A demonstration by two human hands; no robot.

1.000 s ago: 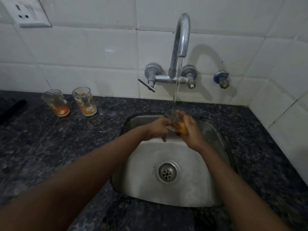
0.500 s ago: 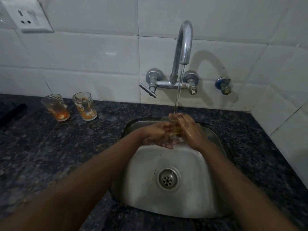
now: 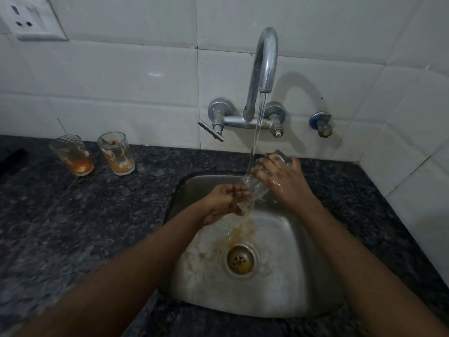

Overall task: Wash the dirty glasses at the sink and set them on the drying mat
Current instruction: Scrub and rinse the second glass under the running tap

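Observation:
My right hand (image 3: pixel 281 178) grips a clear glass (image 3: pixel 256 184), tilted mouth-down to the left over the steel sink (image 3: pixel 298 276). Water from the tap (image 3: pixel 264 64) runs onto the glass, and orange-tinted water spills out toward the drain (image 3: pixel 240 260). My left hand (image 3: pixel 224 203) is cupped just under the glass's mouth, fingers apart, in the falling water. Two dirty glasses with orange residue stand on the counter at the left: one (image 3: pixel 73 154) farther left, the other (image 3: pixel 116 153) beside it. No drying mat is in view.
Dark speckled granite counter (image 3: pixel 73 227) surrounds the sink. White tiled wall behind, with a power socket (image 3: pixel 31 20) at top left and a small blue-capped valve (image 3: pixel 320 125) right of the tap. A dark object (image 3: pixel 11 158) lies at the far left edge.
The hands have come apart. The right hand has lifted and tipped the glass, pouring orange water into the sink; the left hand has dropped below its mouth. The view has shifted slightly.

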